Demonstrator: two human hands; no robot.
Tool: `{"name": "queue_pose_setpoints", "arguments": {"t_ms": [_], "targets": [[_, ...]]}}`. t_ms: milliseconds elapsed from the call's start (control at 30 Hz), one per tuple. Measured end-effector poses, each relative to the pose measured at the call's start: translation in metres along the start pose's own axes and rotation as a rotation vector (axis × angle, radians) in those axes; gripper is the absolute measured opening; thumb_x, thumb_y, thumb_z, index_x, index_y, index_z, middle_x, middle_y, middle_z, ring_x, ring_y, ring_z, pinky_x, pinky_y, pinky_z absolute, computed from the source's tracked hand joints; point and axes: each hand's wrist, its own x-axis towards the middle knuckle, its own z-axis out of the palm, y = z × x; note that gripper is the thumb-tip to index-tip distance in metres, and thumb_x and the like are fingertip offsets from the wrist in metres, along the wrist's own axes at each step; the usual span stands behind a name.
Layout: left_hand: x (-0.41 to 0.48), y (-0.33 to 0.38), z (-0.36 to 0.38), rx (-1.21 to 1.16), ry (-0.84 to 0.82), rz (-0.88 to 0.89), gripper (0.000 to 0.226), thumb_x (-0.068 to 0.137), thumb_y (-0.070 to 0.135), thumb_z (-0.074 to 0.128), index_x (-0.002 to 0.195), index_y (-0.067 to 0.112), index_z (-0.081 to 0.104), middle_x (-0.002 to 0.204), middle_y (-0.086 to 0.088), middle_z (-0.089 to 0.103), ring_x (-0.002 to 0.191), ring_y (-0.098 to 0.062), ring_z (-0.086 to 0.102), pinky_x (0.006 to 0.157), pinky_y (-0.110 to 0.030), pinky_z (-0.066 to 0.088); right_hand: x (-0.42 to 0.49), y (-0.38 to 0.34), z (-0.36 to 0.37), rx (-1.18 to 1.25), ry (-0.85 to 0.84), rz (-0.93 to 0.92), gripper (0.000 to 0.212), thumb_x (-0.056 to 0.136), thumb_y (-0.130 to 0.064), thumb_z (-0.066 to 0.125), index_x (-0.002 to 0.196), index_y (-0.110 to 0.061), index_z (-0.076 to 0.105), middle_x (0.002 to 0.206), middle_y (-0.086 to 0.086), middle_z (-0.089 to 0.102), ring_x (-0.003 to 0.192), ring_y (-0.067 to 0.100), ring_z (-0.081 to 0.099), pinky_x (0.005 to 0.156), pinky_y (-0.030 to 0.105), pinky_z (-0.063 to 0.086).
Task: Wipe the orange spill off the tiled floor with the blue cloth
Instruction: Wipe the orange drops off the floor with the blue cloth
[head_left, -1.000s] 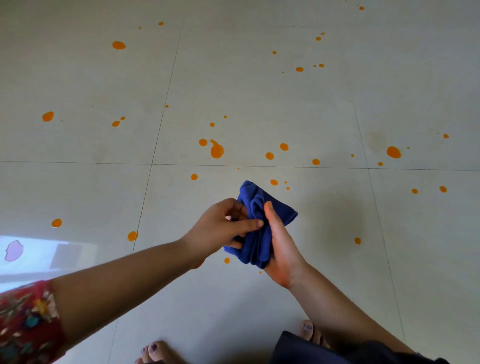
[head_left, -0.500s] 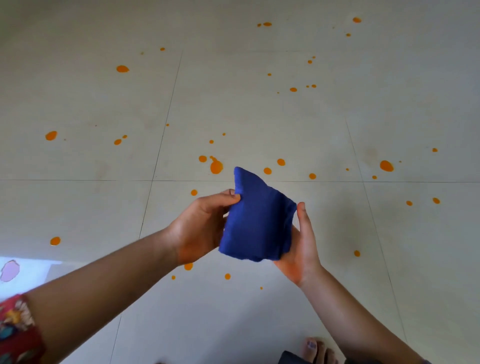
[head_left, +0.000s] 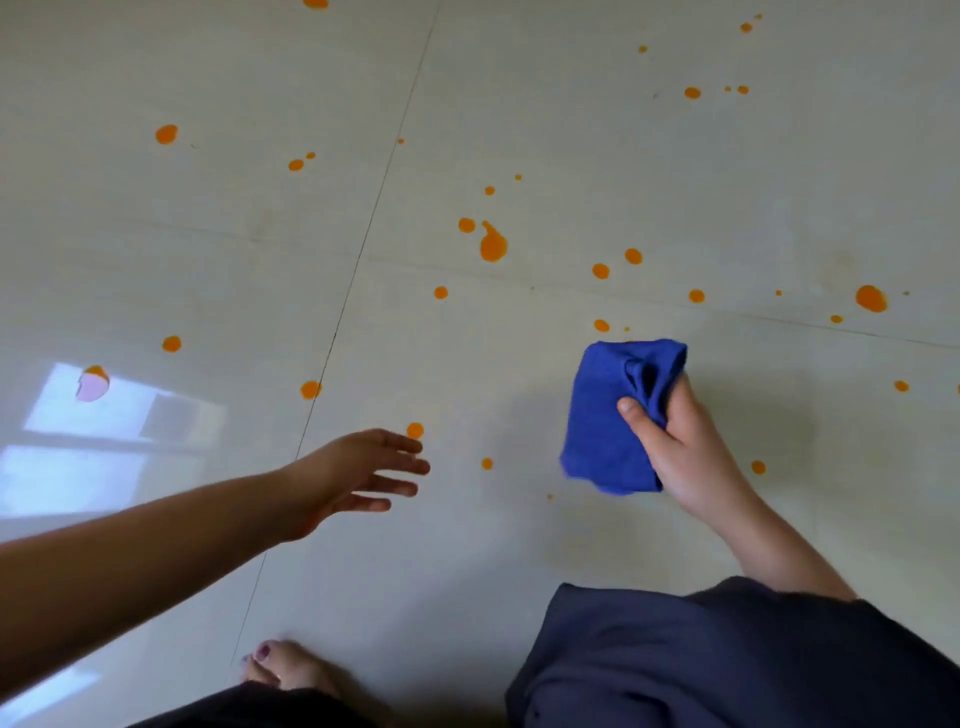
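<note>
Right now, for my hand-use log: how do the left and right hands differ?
The left hand is empty, fingers straight; the right hand grips the folded blue cloth. The left hand reaches near the dark grout line; the right hand is farther right. Both are over the orange-spattered tiled floor.

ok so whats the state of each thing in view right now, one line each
blue cloth: soft fabric bunched into a folded wad, gripped in one hand
right hand: fingers curled round the cloth, thumb pressed on its front
left hand: open, fingers spread, holding nothing
orange spill: scattered round drops, unwiped, none smeared
tiled floor: glossy cream tiles, spattered
bare foot: planted on the floor
</note>
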Motion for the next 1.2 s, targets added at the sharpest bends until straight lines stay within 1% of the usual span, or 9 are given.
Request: {"name": "queue_pose_setpoints", "arguments": {"t_ms": [100,167,233,300,433,567,800,1100,1200], "targets": [[0.007,-0.02,-0.005,0.234,-0.047,-0.003,0.022,0.092,0.01,0.058,0.112,0.019,0.062,0.107,0.005,0.073,0.1,-0.013,0.068,0.086,-0.029,0.05,-0.003,-0.002,-0.01,-0.72,0.032,-0.349,0.049,0.078,-0.006,0.06,0.122,-0.018,0.044,0.058,0.01,0.063,0.047,0.038,0.058,0.046,0.029,0.035],[0.015,-0.028,-0.003,0.364,-0.049,0.056,0.02,0.09,0.01,0.059,0.107,0.021,0.063,0.106,0.006,0.071,0.097,-0.014,0.066,0.081,-0.028,0.048,-0.016,0.006,-0.007,-0.849,-0.068,-0.365,0.073,0.057,-0.002,0.073,0.125,-0.02,0.055,0.081,0.01,0.074,0.055,0.035,0.065,0.044,0.027,0.043],[0.025,-0.032,0.002,0.506,-0.061,0.159,0.017,0.084,0.021,0.063,0.1,0.027,0.063,0.102,0.01,0.07,0.098,-0.014,0.065,0.086,-0.034,0.05,-0.039,0.026,-0.001,-0.942,-0.402,-0.288,0.069,0.062,-0.022,0.073,0.129,-0.024,0.059,0.127,0.0,0.066,0.098,0.025,0.07,0.073,0.031,0.054],[0.035,-0.035,0.009,0.674,-0.114,0.245,0.015,0.088,0.024,0.062,0.1,0.033,0.059,0.107,0.012,0.067,0.104,-0.012,0.062,0.093,-0.029,0.049,-0.057,0.048,-0.001,-1.032,-0.653,-0.123,0.065,0.074,-0.06,0.044,0.131,-0.032,0.058,0.154,-0.006,0.036,0.139,0.018,0.04,0.106,0.037,0.036],[0.047,-0.046,0.02,1.067,-0.067,0.456,0.03,0.095,0.032,0.054,0.125,0.036,0.049,0.13,0.017,0.051,0.12,-0.006,0.048,0.098,-0.022,0.038,-0.046,0.067,0.027,-0.998,-0.223,-0.032,0.06,0.088,-0.06,0.033,0.133,-0.029,0.057,0.155,0.004,0.035,0.14,0.03,0.037,0.107,0.048,0.034],[0.054,-0.043,0.02,1.256,-0.055,0.585,0.054,0.093,0.037,0.056,0.142,0.033,0.034,0.152,0.013,0.032,0.14,-0.009,0.03,0.111,-0.028,0.029,-0.04,0.094,0.09,-1.1,-0.201,-0.13,0.062,0.094,-0.058,0.028,0.152,-0.038,0.019,0.163,-0.002,0.013,0.148,0.039,0.009,0.11,0.066,0.017],[0.093,0.005,0.049,1.489,-0.049,0.755,0.077,0.094,0.039,0.051,0.154,0.024,0.005,0.163,0.006,-0.005,0.15,-0.013,-0.002,0.118,-0.027,0.01,-0.07,0.149,0.039,-0.929,0.047,0.093,0.056,0.097,-0.032,0.028,0.151,-0.018,0.026,0.159,-0.004,0.018,0.147,0.021,0.018,0.105,0.049,0.042],[0.134,0.01,0.133,1.547,0.023,0.746,0.113,0.081,0.065,0.058,0.15,0.021,-0.02,0.153,-0.007,-0.036,0.146,-0.025,-0.024,0.122,-0.037,0.004,-0.096,0.165,0.019,-0.975,0.036,0.023,0.052,0.102,-0.034,0.024,0.151,-0.015,0.028,0.157,0.002,0.029,0.147,0.024,0.022,0.119,0.039,0.014],[0.136,0.004,0.132,1.566,0.041,0.759,0.116,0.079,0.07,0.055,0.145,0.022,-0.028,0.145,-0.005,-0.044,0.144,-0.024,-0.028,0.122,-0.036,0.001,-0.115,0.187,-0.022,-0.919,0.203,0.186,0.058,0.104,-0.042,0.011,0.151,-0.015,0.032,0.158,0.001,0.026,0.148,0.022,0.016,0.12,0.04,0.011]]}}
